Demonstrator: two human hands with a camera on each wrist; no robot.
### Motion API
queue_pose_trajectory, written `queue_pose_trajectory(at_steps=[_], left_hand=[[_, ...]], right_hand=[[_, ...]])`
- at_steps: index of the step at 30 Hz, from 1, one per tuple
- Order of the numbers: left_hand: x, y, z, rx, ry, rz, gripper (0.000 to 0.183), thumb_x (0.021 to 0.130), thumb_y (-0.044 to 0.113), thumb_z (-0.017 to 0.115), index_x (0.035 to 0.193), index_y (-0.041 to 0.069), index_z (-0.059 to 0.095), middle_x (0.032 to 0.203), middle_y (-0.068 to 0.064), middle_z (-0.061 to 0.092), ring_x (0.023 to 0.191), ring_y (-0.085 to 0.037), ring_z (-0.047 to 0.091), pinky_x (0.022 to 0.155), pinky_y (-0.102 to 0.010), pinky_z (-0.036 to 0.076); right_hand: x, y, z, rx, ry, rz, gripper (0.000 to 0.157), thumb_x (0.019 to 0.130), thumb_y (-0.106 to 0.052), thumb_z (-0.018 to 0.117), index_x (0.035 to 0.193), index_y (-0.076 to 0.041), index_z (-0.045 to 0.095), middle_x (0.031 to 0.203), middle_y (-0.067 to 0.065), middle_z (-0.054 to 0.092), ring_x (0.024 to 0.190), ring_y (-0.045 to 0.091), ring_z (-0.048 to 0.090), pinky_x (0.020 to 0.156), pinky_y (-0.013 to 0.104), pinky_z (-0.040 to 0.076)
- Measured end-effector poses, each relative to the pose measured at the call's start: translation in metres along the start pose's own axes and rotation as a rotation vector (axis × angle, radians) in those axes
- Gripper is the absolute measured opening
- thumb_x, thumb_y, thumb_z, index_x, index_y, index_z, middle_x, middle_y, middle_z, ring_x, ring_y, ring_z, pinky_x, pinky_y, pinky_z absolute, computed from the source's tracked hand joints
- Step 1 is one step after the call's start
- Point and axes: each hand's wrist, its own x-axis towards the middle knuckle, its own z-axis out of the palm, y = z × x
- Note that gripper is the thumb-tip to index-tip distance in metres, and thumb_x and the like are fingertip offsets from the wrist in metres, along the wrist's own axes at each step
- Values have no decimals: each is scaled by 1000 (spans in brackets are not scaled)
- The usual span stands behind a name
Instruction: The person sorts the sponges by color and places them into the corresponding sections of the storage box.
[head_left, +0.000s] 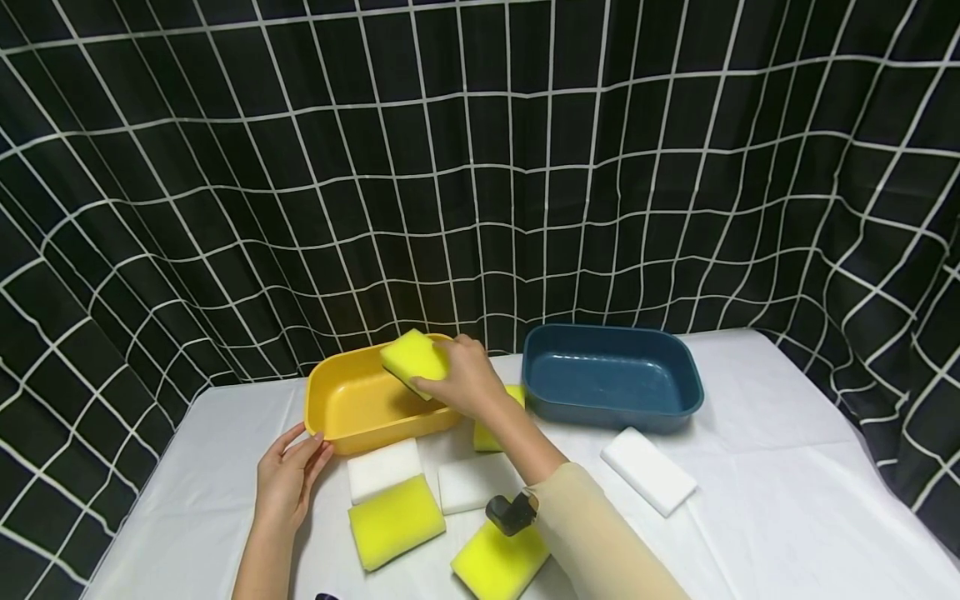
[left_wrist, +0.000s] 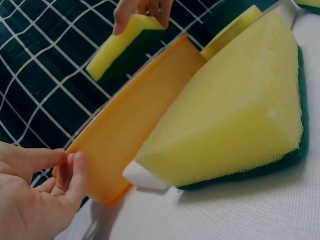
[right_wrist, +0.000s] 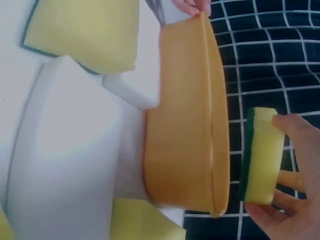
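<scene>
A yellow sponge with a dark green scouring side (head_left: 414, 360) is gripped between the thumb and fingers of my right hand (head_left: 467, 377). It hangs above the yellow basin (head_left: 390, 433), apart from it, as the right wrist view also shows. My left hand (head_left: 288, 471) pinches the basin's near left rim between thumb and fingers. Inside the basin, the visible part of the floor is bare; the right hand hides the rest. In front of the basin lie a white sponge block (head_left: 386, 471) and a yellow sponge (head_left: 397, 521), which overlap in the head view.
A dark blue basin (head_left: 611, 410) stands at the right. Another white block (head_left: 476, 483), a yellow sponge (head_left: 498, 562) and a partly hidden one (head_left: 487, 437) lie around my right forearm. A further white block (head_left: 648, 471) lies before the blue basin. A black gridded curtain (head_left: 480, 167) hangs behind.
</scene>
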Motion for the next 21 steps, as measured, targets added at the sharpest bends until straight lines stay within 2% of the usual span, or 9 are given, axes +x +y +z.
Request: queue_pose_trajectory(at_steps=[4, 11, 17, 21], left_hand=[[0, 0, 0, -4, -4, 6, 64, 106, 1, 59, 162, -3, 29, 99, 5, 68, 89, -1, 72, 91, -18, 61], [0, -1, 0, -4, -6, 7, 64, 106, 1, 59, 162, -3, 29, 100, 3, 68, 88, -1, 71, 91, -18, 61], [0, -1, 0, -6, -4, 1, 63, 106, 1, 59, 162, -3, 29, 100, 4, 67, 87, -1, 71, 91, -18, 61], [0, -1, -1, -18, -13, -1, 64, 106, 1, 58, 163, -3, 28, 98, 5, 67, 87, -1, 71, 91, -18, 61]], right_hand=[[5, 0, 4, -2, 0, 7, 66, 90, -37, 82, 138, 5, 65, 117, 21, 65, 103, 30, 57, 82, 36, 55], [8, 1, 8, 5, 7, 20, 69, 91, -39, 82, 142, 2, 62, 122, 21, 63, 106, 31, 57, 83, 37, 56], [6, 3, 9, 49, -36, 62, 77, 92, -44, 81, 150, -1, 56, 132, 22, 58, 117, 34, 56, 97, 44, 59], [2, 5, 8, 62, -56, 62, 75, 93, -42, 80, 152, -3, 54, 138, 23, 57, 123, 36, 57, 105, 48, 57]])
